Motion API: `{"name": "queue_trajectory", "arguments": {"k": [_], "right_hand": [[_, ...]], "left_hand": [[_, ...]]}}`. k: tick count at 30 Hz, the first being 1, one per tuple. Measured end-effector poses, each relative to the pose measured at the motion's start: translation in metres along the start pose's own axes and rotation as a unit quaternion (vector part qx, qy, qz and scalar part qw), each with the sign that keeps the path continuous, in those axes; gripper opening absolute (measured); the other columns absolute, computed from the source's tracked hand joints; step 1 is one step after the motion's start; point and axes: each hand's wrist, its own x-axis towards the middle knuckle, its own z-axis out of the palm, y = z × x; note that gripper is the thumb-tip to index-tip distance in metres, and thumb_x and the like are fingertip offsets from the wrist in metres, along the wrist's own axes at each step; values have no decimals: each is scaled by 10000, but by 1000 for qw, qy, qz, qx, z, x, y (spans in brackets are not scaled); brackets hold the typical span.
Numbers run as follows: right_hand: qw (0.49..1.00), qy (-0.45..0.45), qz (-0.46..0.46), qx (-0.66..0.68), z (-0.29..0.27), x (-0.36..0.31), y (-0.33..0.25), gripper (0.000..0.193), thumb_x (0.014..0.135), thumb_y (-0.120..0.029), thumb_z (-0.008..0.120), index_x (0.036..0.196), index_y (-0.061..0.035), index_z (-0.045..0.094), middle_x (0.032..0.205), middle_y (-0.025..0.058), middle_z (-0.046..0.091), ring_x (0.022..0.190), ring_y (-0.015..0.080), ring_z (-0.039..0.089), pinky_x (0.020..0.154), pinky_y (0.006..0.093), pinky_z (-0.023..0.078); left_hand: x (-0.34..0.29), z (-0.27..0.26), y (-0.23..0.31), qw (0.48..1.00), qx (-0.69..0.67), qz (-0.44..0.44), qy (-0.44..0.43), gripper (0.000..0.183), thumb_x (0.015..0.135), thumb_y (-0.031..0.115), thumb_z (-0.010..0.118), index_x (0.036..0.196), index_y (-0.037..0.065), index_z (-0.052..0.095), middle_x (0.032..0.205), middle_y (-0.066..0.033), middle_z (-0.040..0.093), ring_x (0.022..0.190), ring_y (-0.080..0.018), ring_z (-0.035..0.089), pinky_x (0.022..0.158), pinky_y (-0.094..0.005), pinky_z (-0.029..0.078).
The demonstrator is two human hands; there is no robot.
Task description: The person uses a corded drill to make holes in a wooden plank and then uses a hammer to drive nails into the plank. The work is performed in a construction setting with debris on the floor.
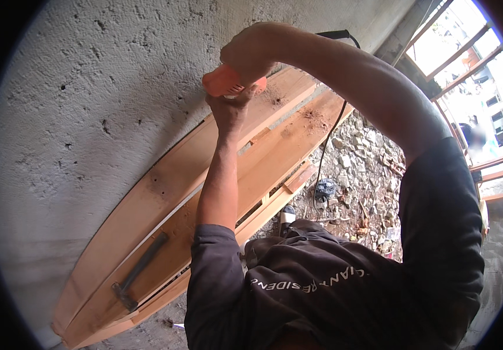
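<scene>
Head view: right hand (250,55) wrapped over orange power tool (220,81), left hand (230,106) gripping its near side

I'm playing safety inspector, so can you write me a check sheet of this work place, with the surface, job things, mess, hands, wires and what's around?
Surface: long wooden boards beside the wall, with narrow gaps between some.
Job's things: orange power tool, held over the boards' far end.
Clutter: hammer lying on the boards; brown dust farther along; stone rubble on the ground.
Hands: left hand and right hand both on the power tool; fingers partly hidden.
Cables: black cable passing behind the right arm and hanging toward the rubble.
Surroundings: rough grey wall at left; bars across a bright opening at right.
</scene>
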Motion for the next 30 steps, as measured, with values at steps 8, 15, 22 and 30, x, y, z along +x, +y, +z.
{"name": "queue_trajectory", "arguments": {"k": [8,15,22,30], "right_hand": [[1000,-23,-10,14,-3,-4,-5,336,689,-200,653,953,7,666,874,150,678,779,271,668,667,363,546],[1000,-19,8,-19,-3,-1,-9,431,670,-236,695,1049,-38,644,862,136,690,761,273,677,664,384,537],[999,-20,-5,-42,-20,-15,-16,411,668,-213,675,1051,-65,645,862,124,684,727,264,670,625,381,534],[996,1,-48,-69,-28,-20,-24,321,655,-179,668,951,-53,676,864,121,684,832,271,661,691,403,521]], "left_hand": [[0,-2,-7,999,9,38,-9,346,765,213,781,997,4,630,948,-45,667,901,-115,626,825,-291,468],[1,-6,-11,998,32,49,-10,424,781,248,771,1069,-8,595,1006,-63,655,937,-140,622,847,-298,468],[-5,-3,26,999,49,-11,8,521,785,280,773,1152,-10,543,1093,-78,616,1010,-143,593,888,-304,451],[-7,-7,34,998,-57,-31,22,505,788,288,772,1126,-21,557,1088,-88,619,999,-159,599,899,-310,453]]}}
